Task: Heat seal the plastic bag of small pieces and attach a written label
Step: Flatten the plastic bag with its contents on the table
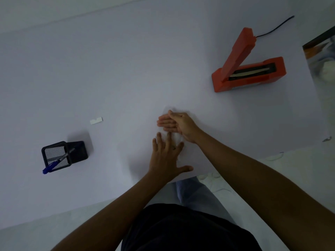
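A clear plastic bag lies flat on the white table, faint and mostly hidden under my hands. My left hand rests flat on its near part with fingers spread. My right hand lies flat across its far part, fingers pointing left. The orange heat sealer stands at the far right with its lid raised; neither hand touches it. A small white label lies to the left of my hands. The small pieces inside the bag cannot be made out.
A black mesh pen holder with a blue pen stands at the left. The sealer's black cord runs off to the far right. The table's near edge runs close to my body.
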`<state>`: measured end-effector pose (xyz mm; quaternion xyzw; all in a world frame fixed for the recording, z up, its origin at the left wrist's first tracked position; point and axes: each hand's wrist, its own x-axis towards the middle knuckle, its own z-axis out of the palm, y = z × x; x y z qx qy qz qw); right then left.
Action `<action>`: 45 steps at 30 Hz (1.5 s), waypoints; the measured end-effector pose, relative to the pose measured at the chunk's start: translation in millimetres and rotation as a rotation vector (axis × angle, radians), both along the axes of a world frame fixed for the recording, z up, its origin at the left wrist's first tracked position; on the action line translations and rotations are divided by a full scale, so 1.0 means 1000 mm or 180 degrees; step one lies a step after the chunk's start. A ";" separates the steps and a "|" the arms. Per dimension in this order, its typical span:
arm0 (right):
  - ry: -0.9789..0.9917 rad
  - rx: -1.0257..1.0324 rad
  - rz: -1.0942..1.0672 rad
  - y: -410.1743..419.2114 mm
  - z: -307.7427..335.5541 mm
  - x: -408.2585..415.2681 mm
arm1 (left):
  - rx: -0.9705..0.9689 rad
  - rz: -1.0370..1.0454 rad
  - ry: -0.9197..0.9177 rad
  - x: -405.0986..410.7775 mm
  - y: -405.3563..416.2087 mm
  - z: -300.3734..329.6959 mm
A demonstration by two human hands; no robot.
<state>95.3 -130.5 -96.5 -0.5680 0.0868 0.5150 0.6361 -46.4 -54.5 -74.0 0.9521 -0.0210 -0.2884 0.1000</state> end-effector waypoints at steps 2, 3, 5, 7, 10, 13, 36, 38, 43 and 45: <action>-0.0005 -0.0055 -0.0054 -0.001 -0.004 0.012 | 0.0002 -0.0019 -0.0021 0.002 -0.001 0.000; -0.0033 -0.0072 -0.0086 -0.001 -0.005 0.018 | 0.0001 -0.0034 -0.0017 0.003 -0.001 0.001; -0.0131 -0.0105 -0.0164 0.000 -0.006 0.031 | 0.0012 -0.0068 -0.0013 0.005 0.000 0.003; -0.0279 -0.0114 -0.0281 0.002 -0.006 0.042 | 0.0020 -0.0112 -0.0034 0.005 0.001 0.004; -0.0424 -0.0098 -0.0518 0.004 -0.005 0.057 | -0.0028 -0.0193 0.0015 0.007 0.004 0.004; -0.0445 -0.0094 -0.0641 0.004 0.001 0.059 | -0.0043 -0.0270 0.0048 0.009 0.009 0.005; -0.0428 -0.0322 -0.1203 -0.041 -0.007 0.035 | 0.0084 -0.0431 0.0084 0.013 0.010 0.009; -0.0527 -0.0303 -0.1410 -0.041 -0.006 0.045 | 0.0080 -0.0419 0.0083 0.012 0.010 0.008; -0.0405 -0.0047 -0.1099 -0.023 0.010 0.038 | 0.0068 -0.0385 0.0036 0.009 0.010 0.005; -0.0238 0.0074 -0.0557 -0.011 0.013 0.018 | 0.0041 -0.0368 0.0023 0.010 0.009 0.005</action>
